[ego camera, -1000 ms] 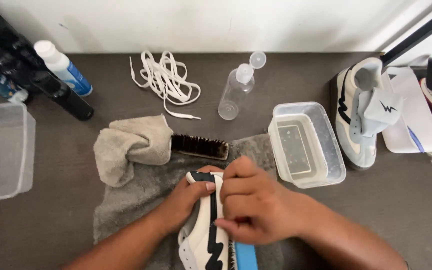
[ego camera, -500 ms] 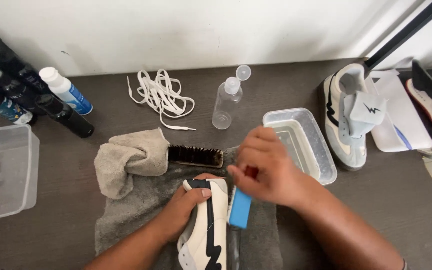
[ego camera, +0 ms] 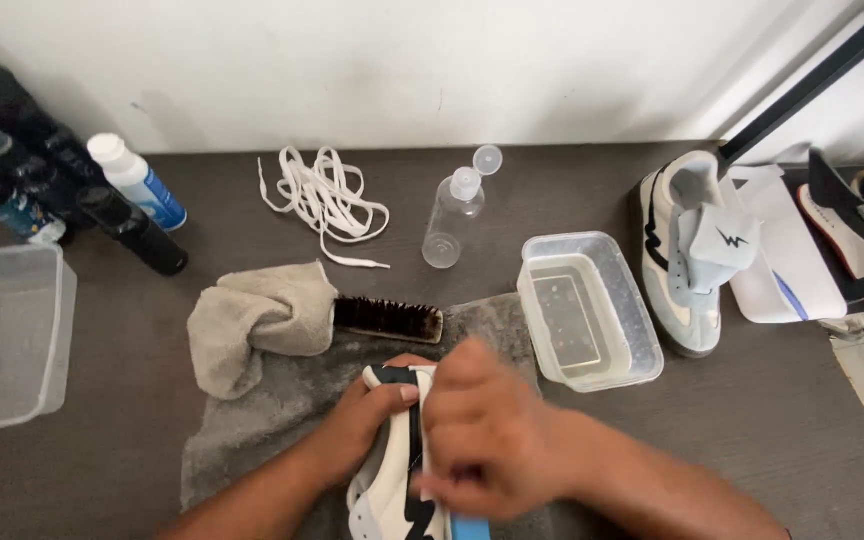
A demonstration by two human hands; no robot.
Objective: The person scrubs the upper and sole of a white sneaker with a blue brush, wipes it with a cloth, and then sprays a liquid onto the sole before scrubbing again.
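Bright, even daylight; soft short shadows under the clear bottle point(ego camera: 450, 212); right hand point(ego camera: 487, 445), below that bottle, smeared by motion blur; rest sharp; mild glare on water tub point(ego camera: 592, 310) right of the bottle; edges bow slightly.

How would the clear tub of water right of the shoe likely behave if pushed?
The clear tub is open-topped and holds water, so a quick push would probably slosh it. Its thin plastic walls likely flex. Wide and low, it seems unlikely to tip.
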